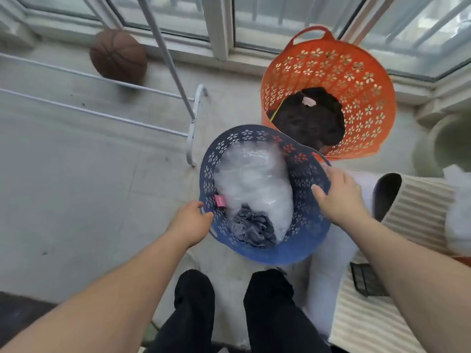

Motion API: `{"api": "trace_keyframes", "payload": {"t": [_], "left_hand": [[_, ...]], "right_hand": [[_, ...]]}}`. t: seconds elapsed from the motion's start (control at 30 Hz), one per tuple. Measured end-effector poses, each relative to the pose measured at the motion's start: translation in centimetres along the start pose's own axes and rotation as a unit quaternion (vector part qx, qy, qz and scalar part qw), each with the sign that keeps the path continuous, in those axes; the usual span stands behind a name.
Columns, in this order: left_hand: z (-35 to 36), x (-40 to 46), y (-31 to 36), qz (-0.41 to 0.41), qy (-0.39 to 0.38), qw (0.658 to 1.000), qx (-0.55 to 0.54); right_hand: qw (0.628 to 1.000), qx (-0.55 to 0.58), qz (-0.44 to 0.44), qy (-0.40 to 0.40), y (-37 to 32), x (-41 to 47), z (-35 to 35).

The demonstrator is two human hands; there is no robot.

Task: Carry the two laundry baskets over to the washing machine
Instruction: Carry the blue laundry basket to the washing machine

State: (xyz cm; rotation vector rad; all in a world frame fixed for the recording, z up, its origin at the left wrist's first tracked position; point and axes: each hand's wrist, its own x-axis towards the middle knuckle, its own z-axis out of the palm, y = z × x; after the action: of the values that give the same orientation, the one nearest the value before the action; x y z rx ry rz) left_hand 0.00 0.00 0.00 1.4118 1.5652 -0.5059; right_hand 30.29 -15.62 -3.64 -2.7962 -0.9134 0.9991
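- The floor (76, 200) is pale grey concrete, stained in places, and runs up to a row of windows (178, 19) along the top of the frame.
- A brown basketball (118, 56) rests at upper left beside the window sill.
- A white drying rack (192, 118) stretches from the left edge to centre, its end just beside the blue basket (303, 240).
- The blue basket sits at centre, holding clear plastic and grey cloth (253, 229).
- The orange basket (356, 80) stands at upper right, touching the blue one, with dark clothes inside.
- Striped beige fabric (418, 212) crowds the right edge.
- The left hand (191, 224) has its grip curled around the blue basket's left handle.
- The right hand (340, 197) lies spread on its right rim, thumb inside.
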Motion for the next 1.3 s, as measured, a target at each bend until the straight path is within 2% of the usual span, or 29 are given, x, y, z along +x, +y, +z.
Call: {"api": "trace_keyframes", "payload": {"t": [0.1, 0.23, 0.33, 0.43, 0.67, 0.83, 1.07, 1.3], "left_hand": [[2.4, 2.5, -1.7, -0.037, 0.002, 0.995, -0.088], [4.7, 4.7, -3.4, -0.105, -0.034, 0.974, -0.2], [5.8, 5.5, -3.8, -0.112, -0.054, 0.953, -0.276], [6.4, 5.5, -3.9, -0.142, -0.062, 0.931, -0.332], [3.8, 2.7, -3.7, -0.19, 0.026, 0.889, -0.416], [-3.2, -1.7, -5.2, -0.192, 0.08, 0.888, -0.41], [-17.4, -11.5, -7.2, -0.161, 0.136, 0.87, -0.446], [-34.9, -21.6, -10.7, -0.07, 0.184, 0.845, -0.497]], "right_hand": [[0.999, 0.025, 0.004, 0.041, 0.0, 2.4, 1.3], [0.988, 0.145, 0.046, -0.002, 0.2, 4.5, 2.8], [0.979, 0.192, 0.069, 0.005, 0.5, 5.3, 4.1], [0.962, 0.253, 0.101, -0.027, -0.6, 5.2, 4.4], [0.962, 0.241, 0.108, -0.076, -4.5, 1.5, 3.3], [0.964, 0.228, 0.088, -0.106, -10.1, -2.8, -1.0], [0.976, 0.174, -0.023, -0.126, -21.6, -10.3, -10.8], [0.978, 0.151, -0.122, -0.08, -36.7, -17.5, -17.8]]}}
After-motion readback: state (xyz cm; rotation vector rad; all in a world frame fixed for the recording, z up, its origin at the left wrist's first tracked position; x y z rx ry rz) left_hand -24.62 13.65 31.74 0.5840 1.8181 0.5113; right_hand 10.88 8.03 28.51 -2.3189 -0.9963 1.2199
